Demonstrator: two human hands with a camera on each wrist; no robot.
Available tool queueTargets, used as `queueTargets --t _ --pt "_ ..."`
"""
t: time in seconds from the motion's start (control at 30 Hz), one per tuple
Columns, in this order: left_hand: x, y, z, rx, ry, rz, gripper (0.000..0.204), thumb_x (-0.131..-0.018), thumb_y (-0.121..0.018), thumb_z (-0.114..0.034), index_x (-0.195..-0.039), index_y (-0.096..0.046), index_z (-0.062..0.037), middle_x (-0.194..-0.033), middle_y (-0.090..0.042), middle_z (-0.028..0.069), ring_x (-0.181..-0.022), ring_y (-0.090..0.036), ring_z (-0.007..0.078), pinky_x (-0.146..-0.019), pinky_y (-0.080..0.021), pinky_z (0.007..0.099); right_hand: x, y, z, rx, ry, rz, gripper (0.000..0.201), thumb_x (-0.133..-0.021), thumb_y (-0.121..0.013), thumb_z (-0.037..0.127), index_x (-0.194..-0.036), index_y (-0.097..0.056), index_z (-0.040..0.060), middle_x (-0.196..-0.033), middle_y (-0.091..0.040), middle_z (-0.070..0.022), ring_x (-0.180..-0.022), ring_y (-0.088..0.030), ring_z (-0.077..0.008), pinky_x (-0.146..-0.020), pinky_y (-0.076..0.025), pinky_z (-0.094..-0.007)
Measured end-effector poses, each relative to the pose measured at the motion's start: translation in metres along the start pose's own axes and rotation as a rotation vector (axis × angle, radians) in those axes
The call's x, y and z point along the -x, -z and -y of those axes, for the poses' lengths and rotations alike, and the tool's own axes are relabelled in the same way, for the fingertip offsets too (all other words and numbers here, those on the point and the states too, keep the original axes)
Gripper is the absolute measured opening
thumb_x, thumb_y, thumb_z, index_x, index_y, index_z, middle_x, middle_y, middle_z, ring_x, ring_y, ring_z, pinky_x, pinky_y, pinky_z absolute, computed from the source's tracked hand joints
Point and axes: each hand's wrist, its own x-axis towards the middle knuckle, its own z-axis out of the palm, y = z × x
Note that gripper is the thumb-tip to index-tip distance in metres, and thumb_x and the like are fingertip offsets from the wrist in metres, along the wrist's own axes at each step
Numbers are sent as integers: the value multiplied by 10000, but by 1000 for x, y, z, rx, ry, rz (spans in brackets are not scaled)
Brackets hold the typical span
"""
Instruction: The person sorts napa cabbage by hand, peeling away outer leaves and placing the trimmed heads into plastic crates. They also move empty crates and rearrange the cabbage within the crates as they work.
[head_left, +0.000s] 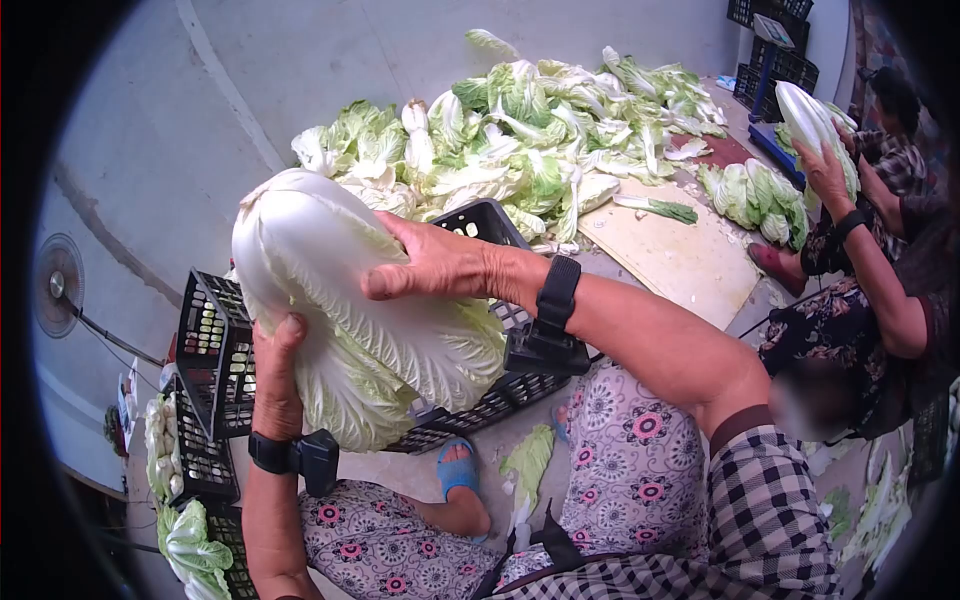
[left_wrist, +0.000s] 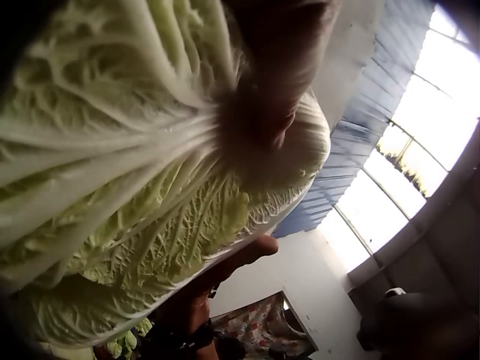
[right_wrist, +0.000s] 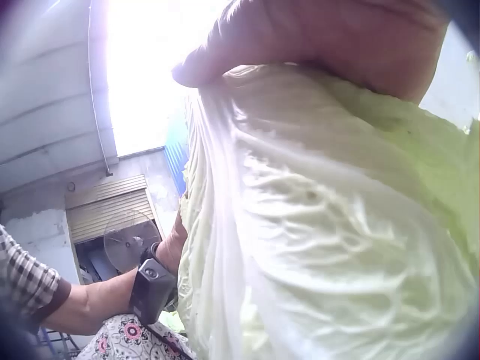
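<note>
A large napa cabbage [head_left: 340, 300], white at its base and pale green at its leafy end, is held up between both hands, base toward the upper left. The left hand [head_left: 278, 375] grips its lower left side, thumb on the white leaves. On its upper right side lies the right hand [head_left: 430, 262], thumb pressed along the front, other fingers hidden behind. Ribbed leaves of the cabbage [left_wrist: 150, 165] fill much of the left wrist view, beside the dark left hand [left_wrist: 281, 67]. In the right wrist view the right hand [right_wrist: 322, 45] spans the top of the cabbage [right_wrist: 322, 217].
Behind is a heap of cabbages and loose leaves [head_left: 520, 130]. Black crates [head_left: 232, 365] stand below and left; a board [head_left: 680, 250] lies on the floor. At the right another person holds a cabbage [head_left: 815, 130]. A fan [head_left: 60, 285] is at the far left.
</note>
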Motion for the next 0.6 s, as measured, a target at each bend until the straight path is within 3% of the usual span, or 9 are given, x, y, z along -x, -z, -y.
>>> queueTargets --t 0.13,0.23,0.37,0.5,0.6 --pt "-3 11 4 221 164 62 748 -846 -545 -505 -1386 -283 -59 -1322 -436 155 -1178 -478 287 -994 -406 425 5 0 -1 -57 -65 49 1221 -561 -809 565 -1407 -158 -28 -1305 -433 -182 -1201 -429 -244 -1023 -343 -335" --pt "-3 5 -4 458 235 82 769 -852 -502 -554 -1399 -268 -67 -1349 -414 168 -1192 -470 310 -1006 -395 444 4 -4 -9 -51 -51 105 1169 -594 -834 430 -1441 -135 29 -1340 -419 -149 -1234 -396 -220 -1053 -304 -339" --pt "-5 17 4 442 251 49 769 -845 -508 -572 -1393 -293 -76 -1342 -430 149 -1190 -472 299 -1007 -393 453 3 -13 -14 81 -59 3 1105 -593 -838 360 -1416 -191 6 -1323 -442 -145 -1212 -415 -196 -1053 -303 -316" --pt "-7 30 16 456 247 29 792 -819 -553 -584 -1390 -308 -93 -1337 -441 133 -1178 -482 289 -996 -403 454 5 -15 -9 -22 -71 -93 882 -657 -797 291 -1348 -341 -15 -1239 -533 -128 -1128 -492 -178 -1017 -346 -303" --pt "-9 43 25 472 251 25 794 -811 -584 -568 -1393 -311 -101 -1356 -427 108 -1195 -463 270 -1012 -387 451 2 -14 -18 228 -14 -167 814 -680 -778 284 -1323 -380 -18 -1220 -552 -125 -1108 -513 -179 -1002 -362 -302"
